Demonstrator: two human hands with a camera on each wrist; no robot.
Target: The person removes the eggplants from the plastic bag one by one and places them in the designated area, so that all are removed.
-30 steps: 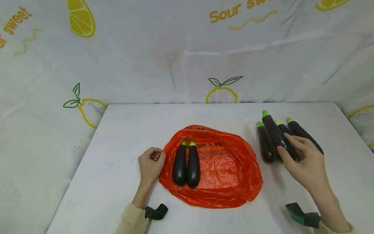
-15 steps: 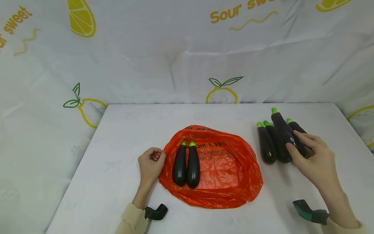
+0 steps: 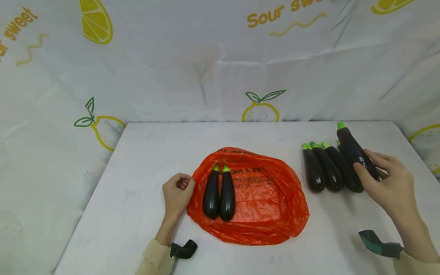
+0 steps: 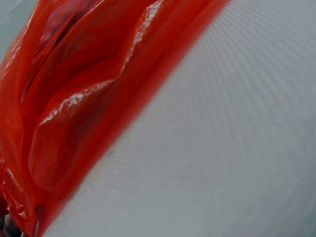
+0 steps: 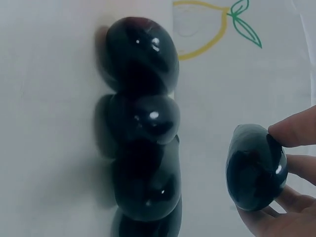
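My right hand (image 3: pixel 392 179) holds a dark eggplant (image 3: pixel 355 151) with a green stem end, between the thumb and fingers. In the right wrist view, this held eggplant (image 5: pixel 256 168) is raised off the table, apart from a row of several eggplants (image 5: pixel 148 118). Those lie side by side on the table in the head view, the rightmost mostly hidden behind the held one. At the left rim of a spread red plastic bag (image 3: pixel 254 198), my left hand (image 3: pixel 177 193) pinches the edge with curled fingers. Two eggplants (image 3: pixel 219 194) lie together on the bag's left part.
A white-covered table (image 3: pixel 120 214) bears everything, and a white curtain with lemon prints (image 3: pixel 172 76) hangs behind its far edge. Dark camera mounts (image 3: pixel 381 244) sit on both wrists. In the left wrist view, the red bag (image 4: pixel 89 89) rises in folds from the table.
My right hand has carried the held eggplant to the right, over the row, uncovering the eggplants beneath. The left hand and the bag have stayed in place.
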